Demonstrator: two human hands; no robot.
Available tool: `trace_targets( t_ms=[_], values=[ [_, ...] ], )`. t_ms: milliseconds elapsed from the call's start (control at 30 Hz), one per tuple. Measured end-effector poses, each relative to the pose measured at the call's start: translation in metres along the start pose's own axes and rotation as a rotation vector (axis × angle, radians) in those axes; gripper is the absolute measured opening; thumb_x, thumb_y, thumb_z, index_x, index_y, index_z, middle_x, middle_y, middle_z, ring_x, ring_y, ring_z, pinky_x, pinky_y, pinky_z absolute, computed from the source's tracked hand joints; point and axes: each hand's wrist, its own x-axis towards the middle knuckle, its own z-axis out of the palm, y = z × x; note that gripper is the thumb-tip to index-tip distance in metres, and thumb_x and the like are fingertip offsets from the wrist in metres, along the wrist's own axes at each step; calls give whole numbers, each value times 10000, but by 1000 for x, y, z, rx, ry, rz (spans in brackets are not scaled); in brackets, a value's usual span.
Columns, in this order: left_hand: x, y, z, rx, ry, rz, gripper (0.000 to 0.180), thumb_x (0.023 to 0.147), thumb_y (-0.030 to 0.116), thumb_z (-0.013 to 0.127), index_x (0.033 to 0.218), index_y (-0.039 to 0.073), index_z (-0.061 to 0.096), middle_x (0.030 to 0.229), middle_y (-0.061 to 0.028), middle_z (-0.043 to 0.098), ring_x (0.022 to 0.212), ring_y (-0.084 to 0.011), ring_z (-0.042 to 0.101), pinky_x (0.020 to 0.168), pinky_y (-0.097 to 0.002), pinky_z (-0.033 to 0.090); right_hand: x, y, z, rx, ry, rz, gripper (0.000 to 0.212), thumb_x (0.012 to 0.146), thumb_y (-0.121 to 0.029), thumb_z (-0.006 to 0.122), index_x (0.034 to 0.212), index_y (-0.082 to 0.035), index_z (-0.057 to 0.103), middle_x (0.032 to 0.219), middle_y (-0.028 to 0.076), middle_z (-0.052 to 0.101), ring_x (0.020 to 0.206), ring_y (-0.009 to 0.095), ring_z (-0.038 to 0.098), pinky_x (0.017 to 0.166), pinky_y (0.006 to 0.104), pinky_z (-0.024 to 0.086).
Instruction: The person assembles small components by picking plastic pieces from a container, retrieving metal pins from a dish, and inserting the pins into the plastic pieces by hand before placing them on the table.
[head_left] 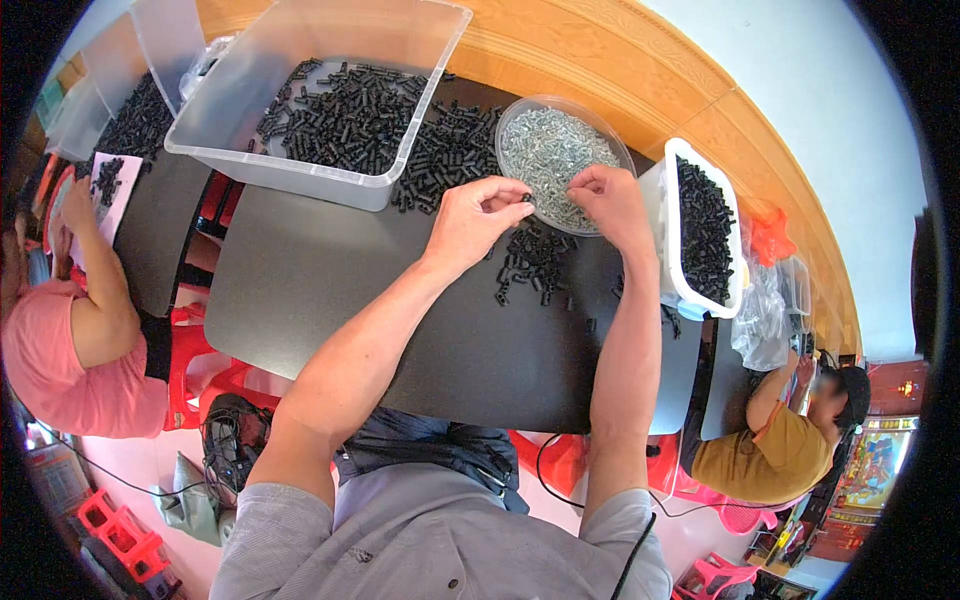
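A small black cylindrical piece [527, 199] with a dark, smooth-looking surface is pinched between the thumb and forefinger of the left hand [476, 218], just at the near left rim of a round clear plastic tub [560, 99]. To the right of that grip, the right hand [612, 203] hangs over the tub's right side, its thumb and forefinger drawn close together; I cannot tell whether they pinch anything. Beneath and between the hands, the tub holds shiny silver metal pieces [550, 145], small and tangled into a glittering, grainy heap. Just nearer the person than the grip lies a loose scatter of black tubular pieces [533, 262], and a denser black pile [450, 145] spreads beyond the left hand. Left of that pile stands a large translucent rectangular plastic box [300, 178], partly filled with similar black pieces. Right of the right hand, a white rectangular plastic bin [673, 215] is heaped with more. All rest on a matt dark tabletop [300, 270] with rounded corners. Beyond the grip runs carved, orange-brown wood panelling [640, 50] under a pale wall [800, 80]. Well to the left sits a person in pink [80, 350] near a red plastic stool [190, 365]; well to the right, a person in mustard [780, 450]
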Motion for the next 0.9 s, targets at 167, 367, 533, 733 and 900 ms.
trace_targets(
  t_ms=[167, 367, 533, 733, 900],
  values=[
    [1, -8, -1, 13, -2, -10, 242, 856, 105, 770, 1071, 0, 729, 937, -84, 753, 808, -98, 689, 743, -255, 555, -2, -9, -4, 310, -82, -29, 102, 828, -28, 724, 927, -7, 738, 762, 60, 718, 648, 95, 639, 579, 248, 500],
    [1, -7, 0, 23, -7, 1, 258, 833, 116, 791, 1055, -3, 735, 947, -88, 756, 811, -104, 689, 757, -267, 555, -15, -32, -5, 537, -189, -124, 93, 842, -10, 720, 933, 1, 730, 796, 14, 704, 652, 73, 607, 582, 228, 486],
    [0, -3, 1, 26, -1, 9, 222, 836, 53, 775, 1043, -5, 718, 944, -68, 745, 840, -103, 681, 779, -258, 552, -17, -38, 3, 460, -231, -179, 73, 854, -22, 715, 925, -11, 726, 771, 9, 683, 671, 64, 597, 590, 225, 477],
    [-1, -1, 0, 75, -3, 18, 225, 829, 72, 787, 1032, 1, 719, 909, -58, 741, 812, -90, 670, 752, -254, 544, -19, -41, 7, 348, -236, -186, 101, 841, -34, 716, 937, -3, 721, 769, 23, 686, 675, 77, 606, 606, 249, 491],
    [0, 4, -1, 110, -7, 17, 243, 821, 131, 792, 1011, -8, 731, 902, -96, 758, 801, -106, 699, 740, -278, 555, -23, -47, 4, 251, -187, -222, 125, 826, -48, 722, 945, -9, 725, 802, 65, 716, 709, 107, 643, 654, 270, 514]
  ],
)
